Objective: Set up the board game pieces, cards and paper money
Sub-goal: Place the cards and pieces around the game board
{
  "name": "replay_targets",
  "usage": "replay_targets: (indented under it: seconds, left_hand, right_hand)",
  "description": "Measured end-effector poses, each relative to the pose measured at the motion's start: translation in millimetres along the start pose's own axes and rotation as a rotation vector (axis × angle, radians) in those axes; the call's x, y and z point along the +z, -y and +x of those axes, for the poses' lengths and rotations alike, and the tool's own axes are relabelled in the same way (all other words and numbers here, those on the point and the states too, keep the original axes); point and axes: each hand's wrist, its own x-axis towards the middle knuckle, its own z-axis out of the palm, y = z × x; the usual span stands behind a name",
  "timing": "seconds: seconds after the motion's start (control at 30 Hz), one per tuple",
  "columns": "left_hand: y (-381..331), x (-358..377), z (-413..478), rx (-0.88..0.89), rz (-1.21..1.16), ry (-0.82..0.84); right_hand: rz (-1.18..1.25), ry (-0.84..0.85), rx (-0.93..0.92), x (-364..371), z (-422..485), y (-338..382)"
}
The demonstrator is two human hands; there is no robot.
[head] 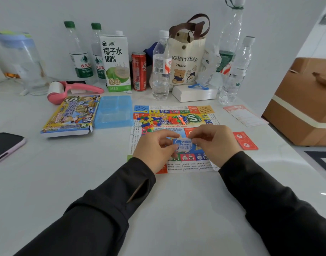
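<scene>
White table: board at centre, left hand and right hand pinching blue packet over it; pieces far, red cards right.

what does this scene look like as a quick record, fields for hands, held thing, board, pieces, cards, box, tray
left hand: pinches blue paper stack's left end
right hand: pinches its right end
blue paper stack: held over the game board's near half
game board: unfolded flat on white table
plastic pieces: loose colourful pile on board's far half
red cards: on table, right of board
game box: left of blue tray
blue tray: left of board
</scene>
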Motion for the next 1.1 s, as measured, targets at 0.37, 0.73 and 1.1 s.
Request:
replay_targets:
  seconds: [0.37, 0.73, 1.1]
  left_hand:
    - [3, 2, 1, 0.098, 0.522, -0.013]
    - [1, 3, 0, 0.176, 0.341, -0.115]
    - [-14, -1, -2, -0.204, -0.594, 0.085]
  right_hand:
    - [-0.182, 0.123, 0.037, 7, 0, -6]
    - [0.009, 0.052, 0.071, 9, -1, 0]
    - [0.954, 0.263, 0.573, -6, 2, -4]
